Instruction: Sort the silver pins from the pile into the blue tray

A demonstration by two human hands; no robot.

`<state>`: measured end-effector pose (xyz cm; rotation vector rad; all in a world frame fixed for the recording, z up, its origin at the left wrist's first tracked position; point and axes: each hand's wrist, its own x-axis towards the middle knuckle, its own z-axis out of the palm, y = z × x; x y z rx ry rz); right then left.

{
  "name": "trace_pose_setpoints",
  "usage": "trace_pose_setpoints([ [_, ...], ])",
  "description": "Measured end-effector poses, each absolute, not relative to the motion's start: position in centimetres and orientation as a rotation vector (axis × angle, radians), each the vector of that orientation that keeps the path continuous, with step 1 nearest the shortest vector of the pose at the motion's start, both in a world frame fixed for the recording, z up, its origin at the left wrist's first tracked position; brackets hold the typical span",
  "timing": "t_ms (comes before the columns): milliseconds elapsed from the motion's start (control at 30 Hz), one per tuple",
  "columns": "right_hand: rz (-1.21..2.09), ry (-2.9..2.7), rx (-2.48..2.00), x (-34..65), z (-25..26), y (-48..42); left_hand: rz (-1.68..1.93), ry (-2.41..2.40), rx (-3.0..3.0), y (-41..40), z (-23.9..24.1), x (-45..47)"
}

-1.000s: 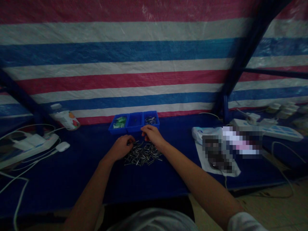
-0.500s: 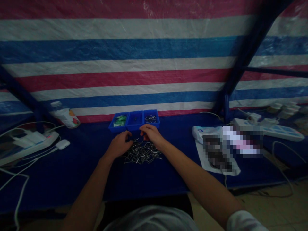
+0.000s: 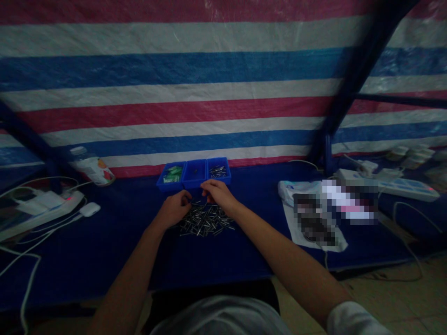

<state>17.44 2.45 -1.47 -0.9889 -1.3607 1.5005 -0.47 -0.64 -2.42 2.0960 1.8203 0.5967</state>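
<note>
Head view: see left hand (image 3: 173,208) and right hand (image 3: 220,194) at metal pins (image 3: 206,221) on bench (image 3: 216,263), blue tray (image 3: 174,187) near far edge; cannot tell either grip, clamped or apart.

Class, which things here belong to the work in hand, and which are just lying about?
Probably in the work:
left hand and right hand, at the pile
pile of thin metal pieces
blue three-compartment tray

Apparently lying about:
bottle
left power strip
right power strip
white packet
</note>
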Motion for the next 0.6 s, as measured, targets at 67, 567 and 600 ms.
trace_pose_setpoints([
  [67,1.473,-1.382,-0.980,17.37,-1.60,2.54,0.602,1.822,2.092,-0.64,-2.44,-0.43],
  [567,1.442,-1.432,-0.980,17.17,-1.77,2.51,0.482,1.991,2.165,0.07,-2.77,-0.78],
  [600,1.444,-1.430,-0.983,17.17,-1.77,2.49,0.461,2.014,2.167,0.09,-2.72,-0.84],
])
